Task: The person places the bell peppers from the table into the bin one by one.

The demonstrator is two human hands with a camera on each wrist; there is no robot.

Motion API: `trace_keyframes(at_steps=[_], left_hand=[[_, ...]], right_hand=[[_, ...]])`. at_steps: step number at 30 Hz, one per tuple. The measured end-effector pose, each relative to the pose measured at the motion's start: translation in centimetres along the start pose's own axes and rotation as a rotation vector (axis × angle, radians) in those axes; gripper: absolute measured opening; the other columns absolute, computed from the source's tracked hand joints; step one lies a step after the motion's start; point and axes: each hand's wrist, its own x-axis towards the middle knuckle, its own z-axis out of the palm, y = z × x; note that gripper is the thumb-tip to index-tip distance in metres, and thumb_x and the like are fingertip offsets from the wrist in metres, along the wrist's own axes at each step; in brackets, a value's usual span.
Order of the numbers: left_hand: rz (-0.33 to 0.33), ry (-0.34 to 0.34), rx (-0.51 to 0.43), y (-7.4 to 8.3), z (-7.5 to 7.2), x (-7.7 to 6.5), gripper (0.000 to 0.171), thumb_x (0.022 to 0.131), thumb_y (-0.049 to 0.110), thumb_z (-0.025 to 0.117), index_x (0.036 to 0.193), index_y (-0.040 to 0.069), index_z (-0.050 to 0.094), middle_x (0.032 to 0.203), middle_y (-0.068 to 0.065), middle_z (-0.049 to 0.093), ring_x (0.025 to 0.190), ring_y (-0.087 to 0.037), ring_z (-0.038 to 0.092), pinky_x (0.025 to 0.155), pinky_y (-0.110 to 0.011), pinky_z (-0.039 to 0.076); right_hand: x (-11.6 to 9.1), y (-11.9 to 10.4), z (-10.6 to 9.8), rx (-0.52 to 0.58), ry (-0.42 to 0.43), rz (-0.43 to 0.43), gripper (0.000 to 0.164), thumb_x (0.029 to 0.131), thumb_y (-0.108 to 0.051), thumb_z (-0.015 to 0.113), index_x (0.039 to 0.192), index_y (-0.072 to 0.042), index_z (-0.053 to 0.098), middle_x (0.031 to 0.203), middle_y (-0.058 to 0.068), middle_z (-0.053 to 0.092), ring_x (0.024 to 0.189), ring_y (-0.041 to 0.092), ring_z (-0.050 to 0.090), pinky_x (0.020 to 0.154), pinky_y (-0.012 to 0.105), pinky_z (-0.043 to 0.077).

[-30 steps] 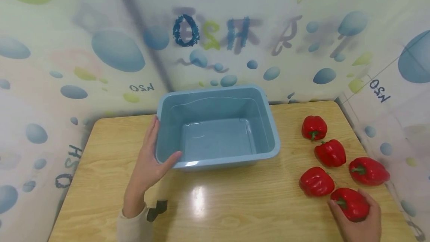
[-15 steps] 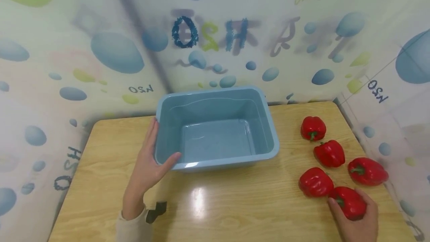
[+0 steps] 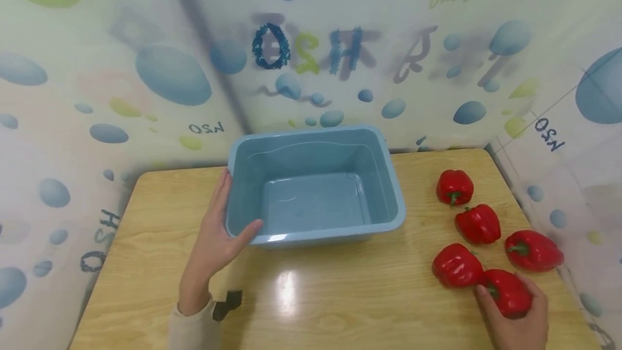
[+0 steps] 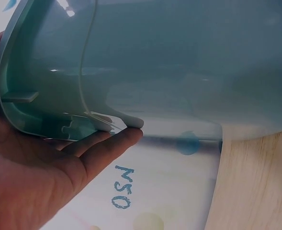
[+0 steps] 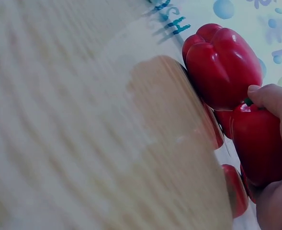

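My left hand point(image 3: 214, 239) holds a light-blue plastic basin point(image 3: 389, 226) at its near left corner. The thumb lies over the rim, and the fingers reach along the outer wall, as the left wrist view shows. My right hand point(image 3: 522, 317) grips a red bell pepper point(image 3: 510, 293) at the lower right, thumb beside its green stem and fingers round the far side. Right up against it is another red bell pepper point(image 3: 458, 265), seen large in the right wrist view as the upper pepper point(image 5: 222, 67).
More red bell peppers lie on the right side of the wooden table point(image 3: 340, 296): one far back point(image 3: 454, 187), one in the middle point(image 3: 478, 224), one near the right edge point(image 3: 534, 250). A patterned wall covering point(image 3: 311, 91) rises behind the basin and on both sides.
The right hand and its bell pepper have shifted slightly left, closing the small gap to the neighbouring pepper. The left hand and basin have stayed in place.
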Motion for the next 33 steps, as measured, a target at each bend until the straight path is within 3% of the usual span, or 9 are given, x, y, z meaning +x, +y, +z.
trace_keyframes(at_steps=[8, 17, 23, 33], left_hand=[[-0.003, 0.005, -0.011, 0.1, -0.1, 0.1, 0.109, 0.085, 0.028, 0.084, 0.171, 0.021, 0.017, 0.18, 0.004, 0.011, 0.167, -0.03, 0.013, 0.125, -0.077, 0.022], [-0.007, 0.005, -0.023, 0.0, 0.1, 0.2, 0.11, 0.086, 0.029, 0.083, 0.171, 0.024, 0.015, 0.18, 0.006, 0.009, 0.168, -0.029, 0.012, 0.125, -0.076, 0.021], [0.011, -0.002, -0.028, -0.2, 0.0, 0.0, 0.113, 0.083, 0.028, 0.085, 0.171, 0.022, 0.015, 0.18, 0.005, 0.008, 0.168, -0.03, 0.012, 0.125, -0.077, 0.021], [0.008, -0.009, -0.041, -0.3, 0.0, 0.1, 0.114, 0.082, 0.028, 0.085, 0.171, 0.026, 0.014, 0.18, 0.006, 0.008, 0.167, -0.029, 0.012, 0.124, -0.078, 0.022]], right_hand=[[-0.4, -0.9, -0.1, 0.015, 0.013, -0.002, 0.086, 0.099, -0.049, 0.069, 0.165, -0.043, 0.015, 0.176, 0.0, 0.022, 0.156, 0.031, 0.025, 0.126, 0.062, 0.036], [-0.7, -1.8, -0.2, 0.046, 0.085, -0.068, 0.072, 0.105, -0.04, 0.062, 0.165, -0.039, 0.022, 0.175, 0.002, 0.027, 0.157, 0.028, 0.03, 0.127, 0.058, 0.036], [-0.8, -1.9, -0.5, 0.051, 0.097, -0.112, 0.07, 0.104, -0.038, 0.065, 0.163, -0.041, 0.027, 0.171, -0.003, 0.033, 0.151, 0.018, 0.034, 0.128, 0.052, 0.037], [-0.8, -3.4, -0.4, 0.026, 0.069, -0.164, 0.07, 0.103, -0.037, 0.066, 0.163, -0.043, 0.029, 0.172, 0.002, 0.031, 0.155, 0.031, 0.031, 0.127, 0.058, 0.037]])
